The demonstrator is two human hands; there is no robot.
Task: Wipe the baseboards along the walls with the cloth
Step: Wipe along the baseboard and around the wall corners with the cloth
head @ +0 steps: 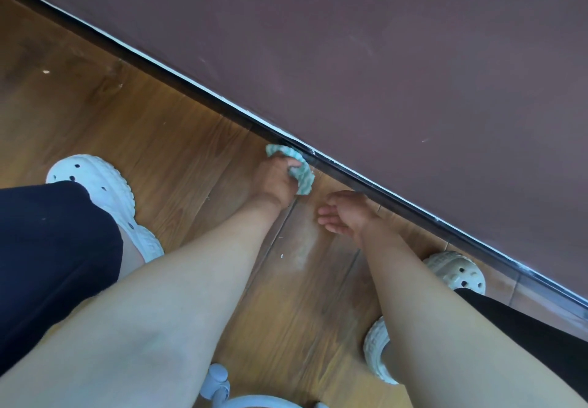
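Two grips work low where the floor (191,140) meets the wall (413,57). The left grip (280,181) is clenched around the cloth (302,170), bunching it into a wad so that a firm pad presses against the dark face of the baseboard (413,213) at the floor's wall-side edge. The right grip (342,216) is released, fingers relaxed, holding nothing, just beside the baseboard and near the cloth. It is probably left free for balance, and contact with the floor cannot be confirmed. The person crouches with one white clog (105,191) planted outside each arm, which brings the strip within reach. Judged step: wiping under way.
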